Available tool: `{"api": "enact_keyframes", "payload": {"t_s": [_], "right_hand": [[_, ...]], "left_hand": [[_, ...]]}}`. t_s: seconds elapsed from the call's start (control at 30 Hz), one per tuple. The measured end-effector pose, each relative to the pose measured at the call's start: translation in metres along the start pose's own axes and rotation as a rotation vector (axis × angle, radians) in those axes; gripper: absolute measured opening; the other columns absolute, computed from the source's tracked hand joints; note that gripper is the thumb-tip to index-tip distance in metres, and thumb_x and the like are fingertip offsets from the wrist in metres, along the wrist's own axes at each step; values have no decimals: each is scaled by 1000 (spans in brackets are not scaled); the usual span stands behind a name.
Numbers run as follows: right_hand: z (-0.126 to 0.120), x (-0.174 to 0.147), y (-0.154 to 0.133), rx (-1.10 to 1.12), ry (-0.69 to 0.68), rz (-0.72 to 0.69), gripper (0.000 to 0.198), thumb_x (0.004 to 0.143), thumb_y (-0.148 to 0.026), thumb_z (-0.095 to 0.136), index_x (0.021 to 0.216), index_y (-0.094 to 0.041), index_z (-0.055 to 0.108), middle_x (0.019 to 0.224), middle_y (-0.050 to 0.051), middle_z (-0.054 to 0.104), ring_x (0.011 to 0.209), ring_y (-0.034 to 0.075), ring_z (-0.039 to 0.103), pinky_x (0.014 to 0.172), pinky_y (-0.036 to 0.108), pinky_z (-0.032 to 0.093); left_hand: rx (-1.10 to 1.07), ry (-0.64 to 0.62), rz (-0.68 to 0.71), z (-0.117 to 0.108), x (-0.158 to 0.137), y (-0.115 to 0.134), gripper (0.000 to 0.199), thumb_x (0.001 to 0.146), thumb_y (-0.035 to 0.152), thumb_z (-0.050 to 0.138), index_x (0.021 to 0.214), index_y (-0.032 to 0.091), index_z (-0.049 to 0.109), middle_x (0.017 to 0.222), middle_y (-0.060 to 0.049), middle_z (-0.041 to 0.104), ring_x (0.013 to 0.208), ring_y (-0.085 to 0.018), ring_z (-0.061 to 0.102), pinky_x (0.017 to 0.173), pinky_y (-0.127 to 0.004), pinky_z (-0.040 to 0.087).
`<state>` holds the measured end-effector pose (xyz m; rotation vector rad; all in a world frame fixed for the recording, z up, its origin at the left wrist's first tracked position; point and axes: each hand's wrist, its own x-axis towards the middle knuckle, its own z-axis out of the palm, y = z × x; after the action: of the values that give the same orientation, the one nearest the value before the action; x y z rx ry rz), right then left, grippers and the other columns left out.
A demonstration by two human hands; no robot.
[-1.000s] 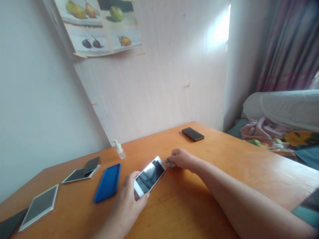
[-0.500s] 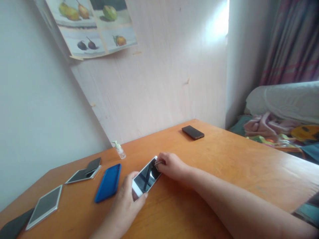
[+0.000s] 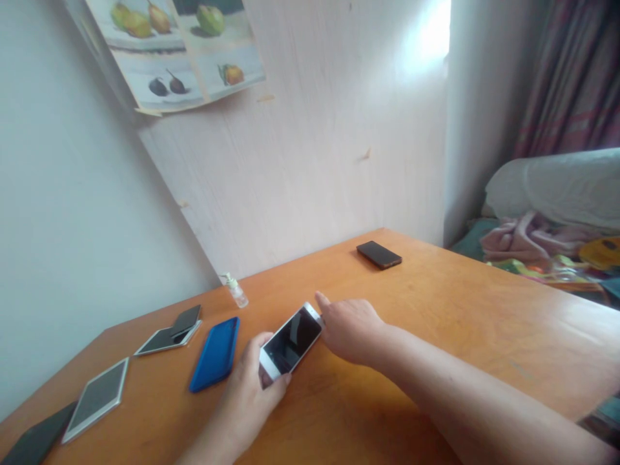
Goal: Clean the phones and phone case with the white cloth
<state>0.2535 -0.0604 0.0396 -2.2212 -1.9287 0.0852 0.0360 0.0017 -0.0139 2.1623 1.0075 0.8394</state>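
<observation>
Two hands on white phone [image 3: 292,340], left hand [image 3: 252,394] gripping, right hand [image 3: 349,326] open beside it, blue case [image 3: 216,354] just left

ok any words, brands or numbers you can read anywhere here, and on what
None can be read.
White phone, held by the left hand and touched by the right hand: dark screen, no text.
Blue phone case: no marking shows.
Dark phone: no logo visible.
Small pump bottle: any label is too small to read.
Fruit poster: pictures only, no lettering legible.
</observation>
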Motion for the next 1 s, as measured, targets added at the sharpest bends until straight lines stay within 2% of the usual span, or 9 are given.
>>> {"api": "enact_keyframes", "payload": {"t_s": [0.07, 0.13, 0.3, 0.43, 0.57, 0.67, 0.8, 0.93, 1.0], "right_hand": [[5, -5, -11, -8, -48, -91, 80, 76, -22, 56, 150, -14, 25, 107, 19, 70, 92, 32, 68, 68, 36, 47], [11, -7, -19, -39, -82, -161, 91, 71, -23, 63, 151, -12, 22, 114, 21, 67, 102, 34, 64, 73, 37, 48], [10, -11, -22, -64, -160, -292, 87, 74, -26, 65, 151, -15, 26, 112, 22, 68, 106, 36, 62, 81, 41, 48], [6, -11, -19, -83, -148, -239, 91, 73, -24, 65, 152, -12, 21, 114, 24, 67, 104, 34, 63, 80, 40, 48], [10, -9, -19, -88, -150, -331, 85, 78, -29, 61, 153, -19, 23, 117, 22, 66, 101, 34, 64, 82, 43, 47], [12, -7, -19, -84, -123, -269, 87, 77, -26, 61, 153, -15, 21, 117, 23, 66, 101, 35, 64, 78, 41, 48], [13, -6, -18, -59, -115, -343, 79, 79, -28, 59, 151, -20, 28, 112, 20, 68, 100, 34, 65, 79, 41, 48], [10, -7, -19, -68, -85, -268, 79, 79, -27, 58, 151, -17, 26, 111, 21, 68, 96, 34, 66, 73, 40, 50], [8, -8, -20, -81, -90, -317, 78, 79, -28, 58, 150, -20, 27, 108, 19, 69, 97, 34, 66, 75, 42, 50]], "left_hand": [[-5, 11, 2, 0, 0, -1, 53, 73, 30, 68, 123, 22, 52, 110, -8, 64, 99, -24, 64, 86, -38, 52], [3, 28, 4, 1, 0, -2, 54, 73, 30, 69, 123, 22, 52, 110, -8, 64, 101, -25, 63, 87, -39, 52], [27, 19, 9, 0, 1, -4, 53, 73, 30, 69, 123, 23, 52, 112, -8, 64, 103, -25, 63, 89, -39, 51], [15, 11, 10, 1, 0, -3, 54, 75, 30, 67, 125, 23, 50, 113, -8, 64, 104, -25, 62, 90, -39, 50], [9, 7, -5, 0, 0, -1, 53, 75, 30, 67, 124, 23, 50, 111, -8, 64, 102, -25, 63, 88, -38, 51], [31, 11, 0, 0, -1, 1, 53, 74, 30, 68, 124, 23, 51, 109, -7, 64, 101, -25, 63, 87, -38, 51], [17, 4, 13, -1, -1, 1, 51, 75, 29, 67, 124, 23, 51, 111, -7, 63, 102, -24, 62, 89, -38, 50], [-25, 17, 22, 1, -1, -3, 54, 74, 27, 69, 124, 22, 51, 112, -8, 63, 104, -25, 61, 89, -39, 49], [-48, 14, 24, 2, -1, -4, 54, 74, 27, 68, 124, 22, 51, 112, -8, 63, 103, -25, 61, 88, -38, 50]]}}
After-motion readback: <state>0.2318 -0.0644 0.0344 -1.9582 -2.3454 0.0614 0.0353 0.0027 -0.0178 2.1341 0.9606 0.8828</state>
